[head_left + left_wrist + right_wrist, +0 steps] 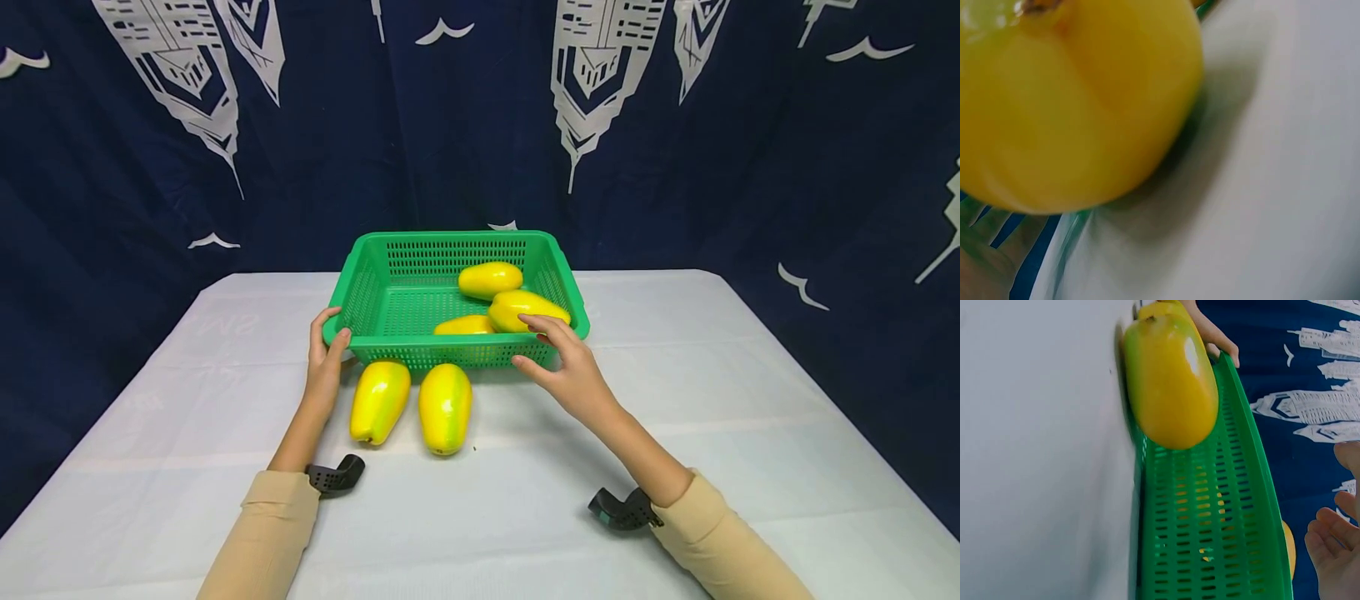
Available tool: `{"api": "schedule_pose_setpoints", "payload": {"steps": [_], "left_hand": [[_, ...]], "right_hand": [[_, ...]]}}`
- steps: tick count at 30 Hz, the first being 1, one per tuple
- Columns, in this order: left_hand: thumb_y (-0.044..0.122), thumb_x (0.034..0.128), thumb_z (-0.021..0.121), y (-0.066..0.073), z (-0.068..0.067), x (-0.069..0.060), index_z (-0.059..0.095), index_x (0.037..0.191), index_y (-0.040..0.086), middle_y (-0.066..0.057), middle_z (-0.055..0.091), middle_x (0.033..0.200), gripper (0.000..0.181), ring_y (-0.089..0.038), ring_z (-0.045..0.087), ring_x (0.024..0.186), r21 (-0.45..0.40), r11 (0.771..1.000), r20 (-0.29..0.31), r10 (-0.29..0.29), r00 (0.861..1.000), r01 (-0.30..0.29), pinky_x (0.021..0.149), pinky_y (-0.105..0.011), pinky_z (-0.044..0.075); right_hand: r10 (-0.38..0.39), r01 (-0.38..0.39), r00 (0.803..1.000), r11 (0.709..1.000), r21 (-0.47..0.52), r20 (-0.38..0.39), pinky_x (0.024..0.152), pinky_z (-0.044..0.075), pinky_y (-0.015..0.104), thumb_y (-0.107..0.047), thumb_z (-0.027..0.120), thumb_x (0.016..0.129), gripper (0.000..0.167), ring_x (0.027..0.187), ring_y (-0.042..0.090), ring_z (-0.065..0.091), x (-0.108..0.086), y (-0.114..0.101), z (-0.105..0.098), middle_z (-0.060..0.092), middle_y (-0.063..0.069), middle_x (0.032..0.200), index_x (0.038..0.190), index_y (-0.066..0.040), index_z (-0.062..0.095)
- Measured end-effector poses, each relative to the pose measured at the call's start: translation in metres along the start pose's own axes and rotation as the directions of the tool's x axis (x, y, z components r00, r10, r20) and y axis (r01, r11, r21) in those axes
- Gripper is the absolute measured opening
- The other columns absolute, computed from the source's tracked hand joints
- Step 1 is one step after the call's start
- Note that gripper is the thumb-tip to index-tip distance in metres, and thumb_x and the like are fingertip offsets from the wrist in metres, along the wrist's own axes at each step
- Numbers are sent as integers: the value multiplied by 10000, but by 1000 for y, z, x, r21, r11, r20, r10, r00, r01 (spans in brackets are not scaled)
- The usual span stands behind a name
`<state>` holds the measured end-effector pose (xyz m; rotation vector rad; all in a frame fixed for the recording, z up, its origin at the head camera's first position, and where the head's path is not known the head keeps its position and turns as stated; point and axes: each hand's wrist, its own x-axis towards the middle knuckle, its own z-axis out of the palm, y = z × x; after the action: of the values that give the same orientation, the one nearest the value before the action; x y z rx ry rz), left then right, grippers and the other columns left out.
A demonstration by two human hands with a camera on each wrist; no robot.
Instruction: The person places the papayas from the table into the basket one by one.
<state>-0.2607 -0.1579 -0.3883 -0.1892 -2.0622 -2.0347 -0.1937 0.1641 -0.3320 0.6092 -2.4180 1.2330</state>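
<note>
A green plastic basket [465, 353] with slotted walls stands at the far part of the table. My left hand [324, 371] grips its front left corner, thumb at the front and fingers on the side rim. Inside, toward the right, lie three yellow papayas: one at the back [490, 280], one at the right [517, 310] and one partly hidden by the front wall [465, 325]. Over the front right rim hovers my right hand [573, 375], fingers spread and holding nothing; the right wrist view shows this hand [1338, 550] apart from the basket.
Two more papayas, a left one [380, 402] and a right one [446, 408], lie side by side before the basket, the left one close to my left hand. A white cloth covers the table [510, 517]. Behind it hangs a dark blue printed curtain [465, 142].
</note>
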Motion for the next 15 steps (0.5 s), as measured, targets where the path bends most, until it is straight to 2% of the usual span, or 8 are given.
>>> {"api": "schedule_pose_setpoints", "payload": {"steps": [8, 15], "left_hand": [[308, 941, 415, 2, 0, 0, 242, 1377, 209, -89, 202, 1441, 479, -284, 340, 1199, 15, 1000, -1, 10, 1000, -10, 950, -575, 349], [296, 943, 412, 2, 0, -2, 241, 1378, 207, -91, 195, 1449, 476, -277, 342, 1202, 16, 1000, -6, 2, 1000, -2, 943, -571, 358]], "right_hand": [[-42, 43, 999, 999, -24, 29, 909, 435, 444, -169, 686, 802, 527, 1078, 300, 509, -4, -1, 11, 507, 82, 1268, 1286, -106, 486], [-6, 8, 996, 1000, -28, 87, 925, 438, 405, -218, 681, 809, 529, 1103, 279, 502, -9, -5, 19, 503, 38, 1275, 1295, -154, 481]]}}
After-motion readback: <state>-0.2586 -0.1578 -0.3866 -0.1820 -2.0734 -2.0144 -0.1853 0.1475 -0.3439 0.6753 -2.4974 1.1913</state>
